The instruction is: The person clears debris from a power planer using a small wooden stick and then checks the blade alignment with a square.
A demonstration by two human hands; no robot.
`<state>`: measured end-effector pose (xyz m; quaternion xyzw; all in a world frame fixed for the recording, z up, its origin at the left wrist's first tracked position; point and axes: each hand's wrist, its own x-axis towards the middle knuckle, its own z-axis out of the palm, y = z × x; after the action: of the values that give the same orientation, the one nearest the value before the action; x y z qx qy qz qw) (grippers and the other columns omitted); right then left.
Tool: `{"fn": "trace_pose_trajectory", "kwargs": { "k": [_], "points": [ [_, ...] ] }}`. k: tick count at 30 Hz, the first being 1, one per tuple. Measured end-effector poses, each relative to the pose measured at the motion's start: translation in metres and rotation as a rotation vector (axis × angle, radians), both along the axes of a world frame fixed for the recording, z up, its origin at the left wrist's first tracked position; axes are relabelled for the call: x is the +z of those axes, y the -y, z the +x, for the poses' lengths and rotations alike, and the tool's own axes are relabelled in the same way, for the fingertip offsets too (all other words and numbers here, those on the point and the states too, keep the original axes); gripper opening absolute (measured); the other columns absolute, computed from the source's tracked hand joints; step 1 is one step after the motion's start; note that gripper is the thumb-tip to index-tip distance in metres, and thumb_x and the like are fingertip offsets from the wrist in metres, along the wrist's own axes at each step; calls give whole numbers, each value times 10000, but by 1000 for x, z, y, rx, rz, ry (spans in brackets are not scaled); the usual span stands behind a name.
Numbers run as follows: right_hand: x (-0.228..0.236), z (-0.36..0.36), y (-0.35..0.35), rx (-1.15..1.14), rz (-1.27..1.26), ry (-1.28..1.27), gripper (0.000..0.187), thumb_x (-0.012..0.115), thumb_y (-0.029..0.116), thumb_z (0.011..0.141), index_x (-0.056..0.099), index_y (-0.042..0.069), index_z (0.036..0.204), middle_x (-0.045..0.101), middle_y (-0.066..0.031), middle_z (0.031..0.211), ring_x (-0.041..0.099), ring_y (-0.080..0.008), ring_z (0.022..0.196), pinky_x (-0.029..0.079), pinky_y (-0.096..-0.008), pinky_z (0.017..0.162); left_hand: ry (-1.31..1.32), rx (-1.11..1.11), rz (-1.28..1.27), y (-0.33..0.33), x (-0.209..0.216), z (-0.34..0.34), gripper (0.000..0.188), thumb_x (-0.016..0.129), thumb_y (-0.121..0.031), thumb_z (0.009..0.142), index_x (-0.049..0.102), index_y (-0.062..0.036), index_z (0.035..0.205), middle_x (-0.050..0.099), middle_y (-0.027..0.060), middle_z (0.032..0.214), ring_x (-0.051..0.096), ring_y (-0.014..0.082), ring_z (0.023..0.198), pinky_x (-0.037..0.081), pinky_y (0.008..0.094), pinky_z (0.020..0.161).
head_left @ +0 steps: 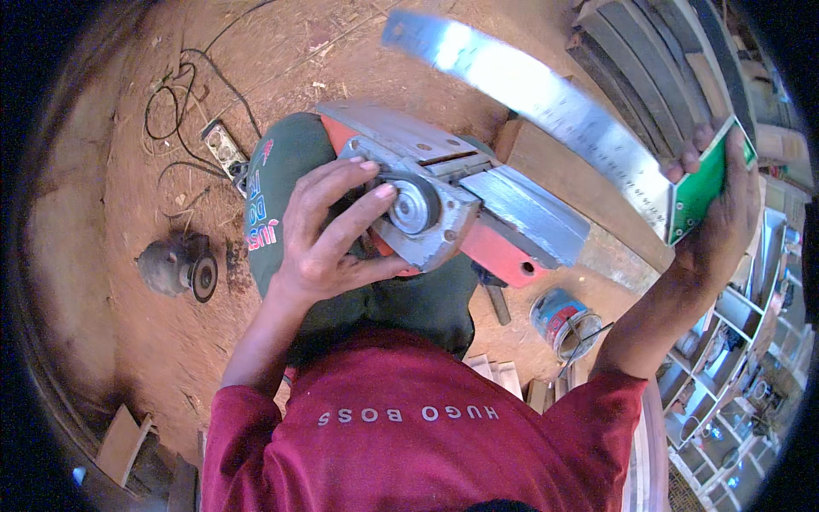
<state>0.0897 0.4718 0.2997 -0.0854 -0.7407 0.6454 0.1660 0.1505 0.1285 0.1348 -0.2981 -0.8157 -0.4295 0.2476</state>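
Observation:
An upturned electric planer, red-bodied with a grey metal sole, rests across my thighs. My left hand grips its near side, two fingers lying against the round pulley and the thumb lower on the casing. The palm side of that hand is hidden. Out to the right, my right hand is closed around the green handle of a try square. Its long steel blade reaches up and left above the planer, apart from it, and shines with glare.
On the dirt floor at left lie an angle grinder, a power strip and looped black cable. Below the planer's right end stands a tin can. Stacked timber fills the upper right; shelving stands lower right.

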Motion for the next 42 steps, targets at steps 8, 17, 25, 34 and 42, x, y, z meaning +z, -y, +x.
{"fn": "trace_pose_trajectory", "kwargs": {
  "k": [8, 17, 25, 34, 42],
  "points": [
    [-23, -18, 58, 227, 122, 169, 270, 520, 246, 1053, 584, -9, 1112, 611, -96, 878, 572, -143, 655, 528, -302, 543, 25, 53, 7, 4, 3, 0, 711, 894, -419, 585, 701, -140, 1211, 639, 97, 1220, 652, 311, 1058, 544, 416, 900],
    [-35, -14, 64, 166, 167, 177, 295, 529, 288, 1050, 566, 7, 970, 623, -105, 775, 600, -160, 591, 532, -305, 518, 51, 53, 25, 7, -1, -4, 641, 849, -440, 647, 711, -163, 1209, 648, 78, 1210, 649, 294, 1042, 547, 389, 870],
    [-43, -16, 62, 147, 98, 186, 281, 538, 282, 1047, 559, 10, 979, 629, -104, 799, 601, -156, 607, 534, -305, 520, 59, 45, 29, 9, -4, -6, 626, 850, -437, 647, 715, -178, 1201, 651, 73, 1204, 653, 286, 1035, 553, 386, 859],
    [-43, -17, 60, 134, 67, 187, 262, 544, 268, 1043, 565, 8, 1016, 639, -113, 825, 620, -164, 615, 553, -317, 523, 57, 38, 12, 8, -1, -7, 641, 868, -427, 618, 716, -162, 1182, 649, 80, 1202, 658, 296, 1025, 559, 397, 855],
    [-39, -14, 63, 150, 115, 245, 246, 511, 243, 1059, 548, 0, 1062, 573, -101, 849, 554, -141, 654, 490, -293, 555, 30, 51, 8, 6, -3, -6, 667, 886, -419, 591, 716, -145, 1175, 640, 84, 1195, 657, 302, 1011, 562, 397, 847]
  ]
}}
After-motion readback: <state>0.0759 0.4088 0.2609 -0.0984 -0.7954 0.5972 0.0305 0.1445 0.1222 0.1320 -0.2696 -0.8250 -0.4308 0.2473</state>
